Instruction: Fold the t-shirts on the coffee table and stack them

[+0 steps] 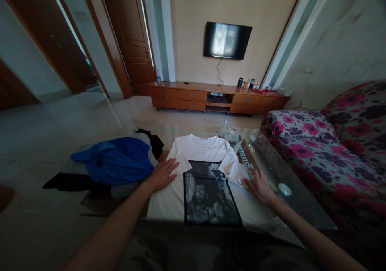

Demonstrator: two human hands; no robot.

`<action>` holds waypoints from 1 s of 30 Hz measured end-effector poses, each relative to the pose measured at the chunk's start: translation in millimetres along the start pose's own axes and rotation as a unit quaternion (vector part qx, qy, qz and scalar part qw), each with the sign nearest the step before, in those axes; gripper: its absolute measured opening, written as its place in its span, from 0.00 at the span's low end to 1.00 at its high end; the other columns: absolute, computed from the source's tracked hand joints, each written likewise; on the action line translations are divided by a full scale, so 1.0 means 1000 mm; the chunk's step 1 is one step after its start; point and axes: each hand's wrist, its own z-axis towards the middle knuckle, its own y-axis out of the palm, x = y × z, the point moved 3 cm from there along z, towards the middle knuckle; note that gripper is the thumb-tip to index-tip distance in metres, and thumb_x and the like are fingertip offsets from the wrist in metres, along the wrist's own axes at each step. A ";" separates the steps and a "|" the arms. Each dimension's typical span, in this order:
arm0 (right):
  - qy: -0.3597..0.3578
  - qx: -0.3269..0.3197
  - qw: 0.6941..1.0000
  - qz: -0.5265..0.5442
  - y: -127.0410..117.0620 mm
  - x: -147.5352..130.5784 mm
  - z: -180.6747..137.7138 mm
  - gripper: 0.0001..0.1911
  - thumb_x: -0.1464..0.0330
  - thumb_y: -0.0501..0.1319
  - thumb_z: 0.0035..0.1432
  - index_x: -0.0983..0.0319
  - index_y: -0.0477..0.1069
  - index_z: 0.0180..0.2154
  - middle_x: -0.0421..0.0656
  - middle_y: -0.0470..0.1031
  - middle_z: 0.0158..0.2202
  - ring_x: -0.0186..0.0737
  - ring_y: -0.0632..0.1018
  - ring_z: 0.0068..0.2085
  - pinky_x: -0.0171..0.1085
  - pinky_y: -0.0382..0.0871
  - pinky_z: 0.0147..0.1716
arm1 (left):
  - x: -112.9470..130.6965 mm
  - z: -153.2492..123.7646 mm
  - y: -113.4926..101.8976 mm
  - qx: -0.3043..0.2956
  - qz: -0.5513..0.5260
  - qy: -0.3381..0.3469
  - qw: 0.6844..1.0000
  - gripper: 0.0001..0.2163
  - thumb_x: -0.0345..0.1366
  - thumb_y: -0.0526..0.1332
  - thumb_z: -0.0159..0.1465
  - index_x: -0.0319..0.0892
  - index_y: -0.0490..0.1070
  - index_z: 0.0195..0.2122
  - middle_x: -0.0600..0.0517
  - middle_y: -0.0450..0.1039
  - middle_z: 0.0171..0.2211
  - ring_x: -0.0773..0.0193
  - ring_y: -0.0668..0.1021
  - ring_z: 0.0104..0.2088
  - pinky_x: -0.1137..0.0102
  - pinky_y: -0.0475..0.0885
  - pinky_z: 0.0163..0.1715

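Note:
A white T-shirt (200, 148) with a black-and-grey square print (208, 196) lies flat on a glass table (289, 194), collar away from me. Both sleeves are folded in over the chest. My left hand (163, 174) rests flat, fingers spread, on the shirt's left side, touching the folded left sleeve. My right hand (258, 185) presses on the shirt's right edge beside the folded right sleeve, its fingers curled down on the cloth.
A pile of clothes with a blue garment (116, 162) on top lies at the table's left. A floral sofa (334, 142) stands to the right. Far back are a wooden TV cabinet (217, 98), a wall TV (226, 40) and a wooden door (131, 37).

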 end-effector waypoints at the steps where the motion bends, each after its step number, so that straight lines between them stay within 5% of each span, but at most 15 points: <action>1: -0.019 -0.009 1.000 -0.004 -0.003 -0.010 -0.007 0.26 0.54 0.54 0.68 0.56 0.63 0.63 0.54 0.69 0.54 0.58 0.73 0.56 0.59 0.68 0.56 | 0.002 0.000 0.000 0.001 0.004 -0.001 1.000 0.26 0.47 0.50 0.73 0.50 0.56 0.71 0.48 0.52 0.73 0.54 0.57 0.71 0.55 0.54 0.69; 4: -0.129 -0.115 0.985 0.022 -0.007 -0.051 -0.035 0.26 0.57 0.54 0.69 0.52 0.62 0.66 0.52 0.67 0.61 0.56 0.71 0.60 0.57 0.65 0.59 | 0.010 0.001 0.000 0.009 0.008 -0.012 1.000 0.26 0.48 0.50 0.73 0.49 0.58 0.71 0.48 0.53 0.73 0.54 0.57 0.72 0.55 0.52 0.70; 9: -0.260 -0.258 0.930 0.026 0.001 -0.109 -0.079 0.36 0.53 0.58 0.67 0.43 0.50 0.72 0.46 0.48 0.75 0.64 0.50 0.73 0.72 0.42 0.65 | 0.019 -0.003 0.003 0.011 -0.009 -0.022 1.000 0.28 0.49 0.48 0.73 0.47 0.55 0.72 0.47 0.52 0.73 0.55 0.57 0.72 0.56 0.54 0.70; 14: -0.252 -0.307 0.916 0.052 0.020 -0.130 -0.104 0.44 0.50 0.59 0.66 0.45 0.38 0.74 0.49 0.35 0.76 0.65 0.39 0.74 0.74 0.37 0.64 | 0.013 -0.011 -0.002 0.007 -0.009 -0.002 1.000 0.28 0.47 0.49 0.73 0.47 0.54 0.72 0.48 0.52 0.73 0.55 0.57 0.72 0.57 0.54 0.69; 19: -0.228 -0.340 0.909 0.071 0.015 -0.147 -0.111 0.39 0.50 0.58 0.67 0.42 0.45 0.73 0.47 0.40 0.76 0.68 0.47 0.73 0.73 0.47 0.63 | 0.015 -0.003 -0.009 -0.010 0.012 -0.031 0.999 0.29 0.43 0.58 0.65 0.45 0.62 0.68 0.45 0.58 0.70 0.51 0.62 0.69 0.57 0.58 0.67; 22: -0.230 -0.307 0.917 0.111 0.003 -0.147 -0.080 0.26 0.54 0.55 0.70 0.45 0.62 0.66 0.47 0.60 0.70 0.58 0.64 0.66 0.62 0.59 0.62 | 0.039 0.016 -0.016 0.029 0.037 -0.088 0.995 0.21 0.44 0.56 0.68 0.43 0.70 0.59 0.41 0.67 0.63 0.48 0.69 0.63 0.53 0.59 0.65; 24: -0.207 -0.227 0.941 0.142 -0.004 -0.132 -0.038 0.20 0.60 0.54 0.71 0.53 0.70 0.60 0.50 0.71 0.60 0.51 0.72 0.59 0.53 0.65 0.59 | 0.066 0.034 -0.020 0.059 0.044 -0.103 0.992 0.19 0.45 0.51 0.71 0.41 0.73 0.54 0.39 0.70 0.60 0.48 0.70 0.61 0.53 0.60 0.65; 27: -0.167 -0.122 0.968 0.143 -0.007 -0.091 0.045 0.15 0.66 0.52 0.70 0.59 0.73 0.52 0.51 0.75 0.51 0.46 0.76 0.51 0.46 0.70 0.55 | 0.117 0.065 -0.018 0.082 0.016 -0.053 0.995 0.19 0.44 0.50 0.72 0.41 0.71 0.56 0.40 0.68 0.61 0.50 0.69 0.62 0.56 0.60 0.65; 30: -0.133 -0.118 0.982 0.062 0.002 -0.045 0.127 0.18 0.72 0.53 0.66 0.61 0.73 0.53 0.51 0.74 0.52 0.44 0.77 0.50 0.43 0.70 0.54 | 0.167 0.091 -0.006 0.082 -0.021 0.029 0.996 0.20 0.43 0.51 0.72 0.42 0.66 0.61 0.41 0.64 0.65 0.52 0.66 0.65 0.57 0.58 0.67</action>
